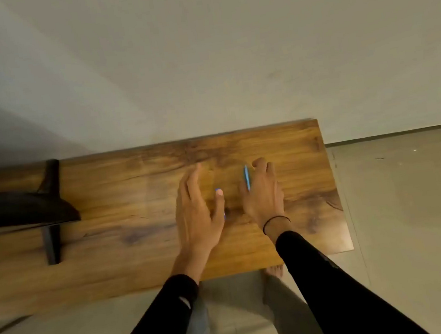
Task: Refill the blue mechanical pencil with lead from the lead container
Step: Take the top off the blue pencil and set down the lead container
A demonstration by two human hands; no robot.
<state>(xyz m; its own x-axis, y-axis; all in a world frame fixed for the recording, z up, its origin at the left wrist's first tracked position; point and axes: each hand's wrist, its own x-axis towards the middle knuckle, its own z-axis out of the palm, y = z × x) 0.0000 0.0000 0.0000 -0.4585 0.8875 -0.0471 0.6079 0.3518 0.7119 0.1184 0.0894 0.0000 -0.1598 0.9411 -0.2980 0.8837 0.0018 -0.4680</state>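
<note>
The blue mechanical pencil (246, 177) points away from me on the right half of the wooden table (132, 183). It sits between the thumb and curled fingers of my right hand (263, 192), which grips it. My left hand (195, 211) hovers flat just left of it, fingers stretched out and apart. Under its thumb, small blue bits of an object (218, 190) show, most likely the lead container; most of it is hidden. The picture is blurred by motion.
A dark stand with a curved black part (24, 210) sits on the table's left side. The table's right edge (339, 194) is close to my right hand. A plain wall rises behind the table, and the floor and my bare foot (275, 271) show below.
</note>
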